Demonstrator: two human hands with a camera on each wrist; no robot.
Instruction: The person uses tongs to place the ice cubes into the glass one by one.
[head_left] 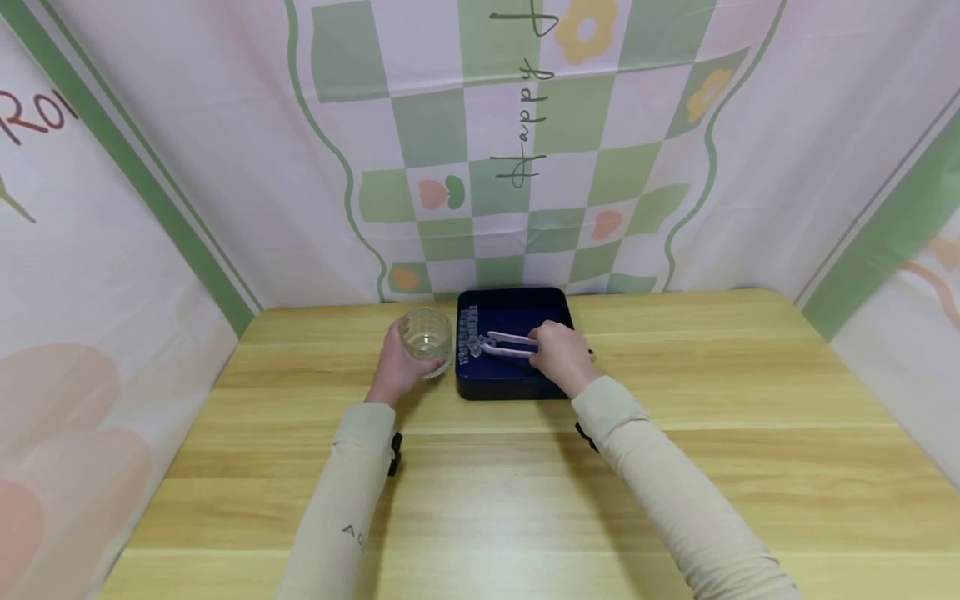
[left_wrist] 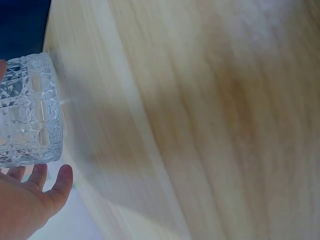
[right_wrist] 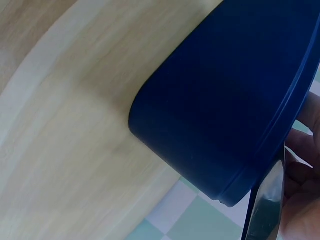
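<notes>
Our right hand (head_left: 562, 353) grips tongs (head_left: 510, 352), our left hand (head_left: 395, 363) a glass (head_left: 427, 335); uneven squeezing could scatter clear pieces (head_left: 467, 333).

The right grip (head_left: 561, 354) hides part of the tongs (head_left: 507, 352). Clear bits (head_left: 467, 332) at the tray's (head_left: 517, 389) left are too small to tell apart.

The faceted cup (head_left: 427, 333) looks glassy, the tray (head_left: 513, 388) smooth.
</notes>
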